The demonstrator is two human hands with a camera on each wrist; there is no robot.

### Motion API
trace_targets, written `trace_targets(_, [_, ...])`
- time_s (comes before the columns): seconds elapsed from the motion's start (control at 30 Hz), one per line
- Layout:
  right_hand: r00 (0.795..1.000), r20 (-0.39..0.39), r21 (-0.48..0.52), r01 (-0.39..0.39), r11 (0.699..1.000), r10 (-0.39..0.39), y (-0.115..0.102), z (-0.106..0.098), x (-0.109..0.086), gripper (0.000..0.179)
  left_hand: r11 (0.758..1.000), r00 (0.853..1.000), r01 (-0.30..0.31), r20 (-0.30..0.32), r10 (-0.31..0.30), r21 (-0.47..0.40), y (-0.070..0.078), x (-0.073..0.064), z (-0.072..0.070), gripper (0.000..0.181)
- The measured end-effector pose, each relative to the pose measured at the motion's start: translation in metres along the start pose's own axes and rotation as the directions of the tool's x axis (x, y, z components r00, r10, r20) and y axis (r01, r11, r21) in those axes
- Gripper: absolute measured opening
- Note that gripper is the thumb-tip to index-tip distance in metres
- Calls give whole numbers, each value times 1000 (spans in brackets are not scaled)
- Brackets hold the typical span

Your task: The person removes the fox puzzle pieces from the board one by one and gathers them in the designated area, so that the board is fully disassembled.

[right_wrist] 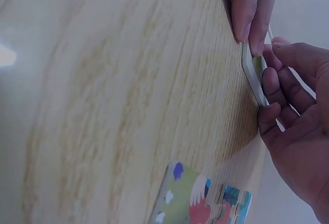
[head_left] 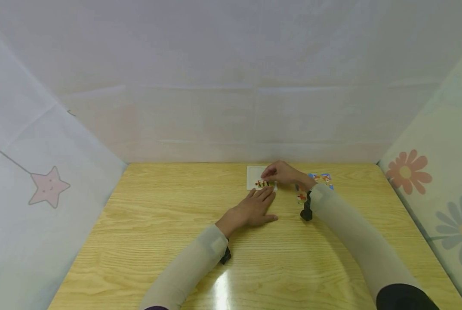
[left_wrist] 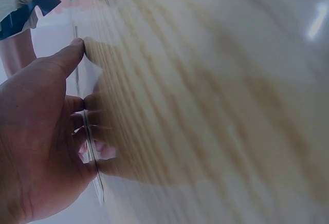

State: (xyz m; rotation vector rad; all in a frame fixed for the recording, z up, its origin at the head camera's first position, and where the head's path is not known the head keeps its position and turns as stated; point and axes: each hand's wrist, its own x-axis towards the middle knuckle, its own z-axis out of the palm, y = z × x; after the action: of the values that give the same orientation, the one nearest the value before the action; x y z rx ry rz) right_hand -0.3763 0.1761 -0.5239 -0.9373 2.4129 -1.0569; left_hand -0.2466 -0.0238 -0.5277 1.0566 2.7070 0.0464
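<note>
A small white puzzle tray (head_left: pixel 250 172) lies near the table's far edge, with a green, dark-striped picture piece (head_left: pixel 265 184) in its lower part. My left hand (head_left: pixel 256 209) lies palm down with straight fingers spread, its fingertips right at the tray's near rim. Over the tray from the right comes my right hand (head_left: pixel 285 173), fingers bent and thumb near the fingertips, close above the striped piece. In the right wrist view, the fingertips of both hands meet around the tray's rim (right_wrist: pixel 252 80); I cannot tell whether the right fingers pinch a piece.
Colourful puzzle pieces (head_left: pixel 321 177) lie right of the tray, partly covered by the right forearm; the right wrist view shows a green one (right_wrist: pixel 180 196) with white and purple shapes. White cloth walls (head_left: pixel 200 116) border the wooden table (head_left: pixel 146 215) at the back and sides.
</note>
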Motion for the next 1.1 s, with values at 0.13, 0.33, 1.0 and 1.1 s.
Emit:
trace_targets(0.13, [1000,3,12,-8,1000,8,2,0,1,18,1000,1000,0,-4,0,3,1,0,0,88])
trace_targets(0.33, [1000,-1,40,8,999,-8,5,1,1,17,1000,1000,0,-7,0,-3,1,0,0,87])
trace_targets(1.0, [1000,-16,127,24,992,-22,4,-2,-2,18,1000,1000,1,0,-1,1,2,0,-1,86])
trace_targets(1.1, [1000,-18,123,14,992,-12,5,-2,-2,18,1000,1000,0,4,0,-3,2,0,-2,86])
